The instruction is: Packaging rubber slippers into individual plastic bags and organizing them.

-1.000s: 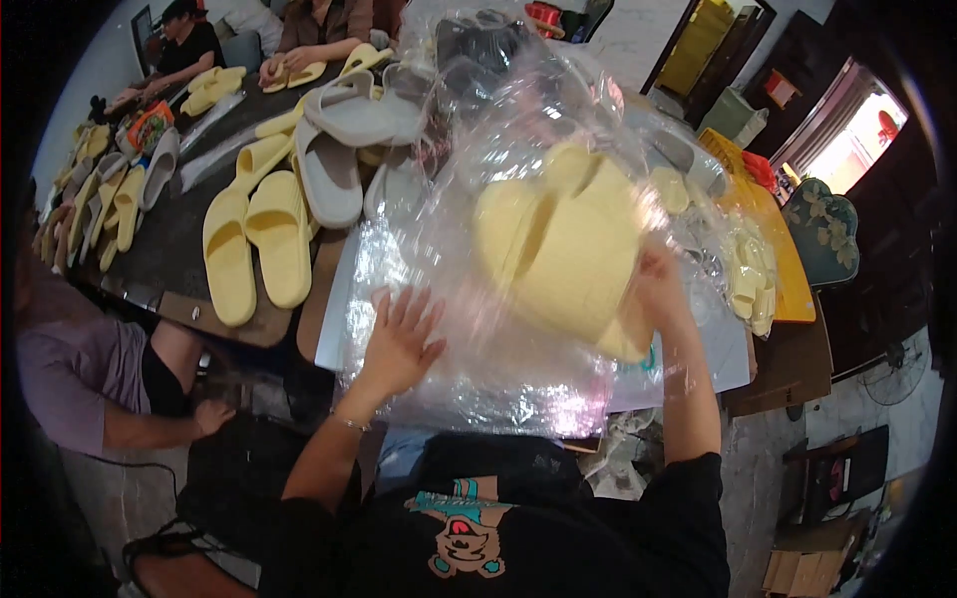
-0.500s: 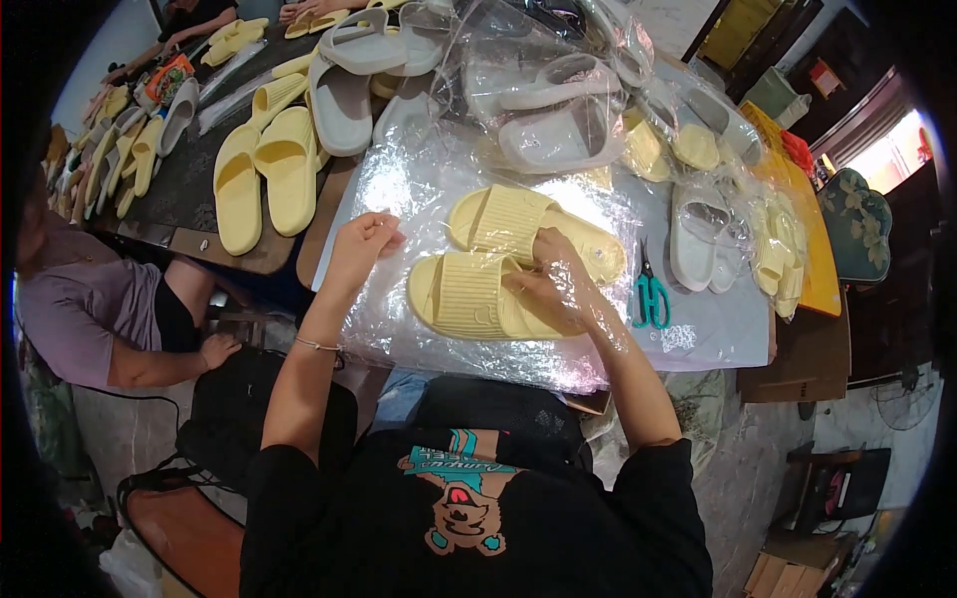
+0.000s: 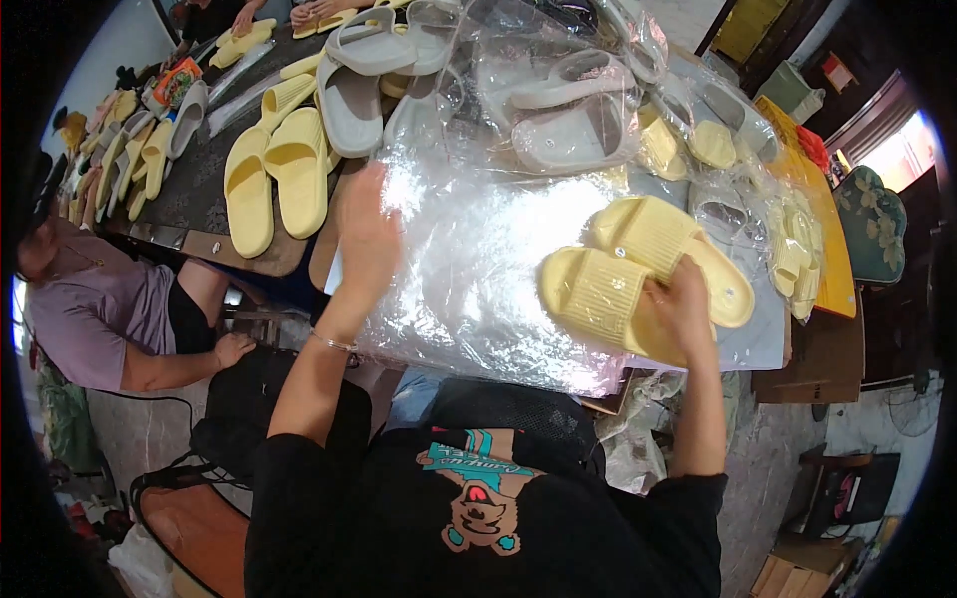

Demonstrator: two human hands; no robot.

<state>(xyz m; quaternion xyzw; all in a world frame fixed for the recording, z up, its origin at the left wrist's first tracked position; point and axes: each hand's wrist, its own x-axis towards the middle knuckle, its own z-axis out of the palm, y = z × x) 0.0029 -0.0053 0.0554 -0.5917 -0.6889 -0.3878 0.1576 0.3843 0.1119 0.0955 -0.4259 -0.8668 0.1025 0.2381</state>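
A pair of yellow slippers (image 3: 598, 291) with ribbed straps lies side by side, toes pointing left, at the right of the work surface. My right hand (image 3: 686, 304) is closed on the pair, its fingers tucked in at the straps' openings. Clear plastic bags (image 3: 478, 289), flat and glossy, spread across the middle of the table. By their left edge is my left hand (image 3: 369, 229), raised and smeared by motion, so its fingers cannot be made out. The teal-handled scissors are out of sight, where the slippers now are.
Grey slippers (image 3: 568, 130) in clear plastic crowd the far side. Another yellow pair (image 3: 299, 174) stands on the dark table at left. Bagged yellow slippers (image 3: 795, 244) lie at far right. A person in a mauve shirt (image 3: 85, 299) sits at the left.
My right hand has carried the yellow slippers to the right, off the middle of the plastic and over the scissors. My left hand has moved slightly up and left.
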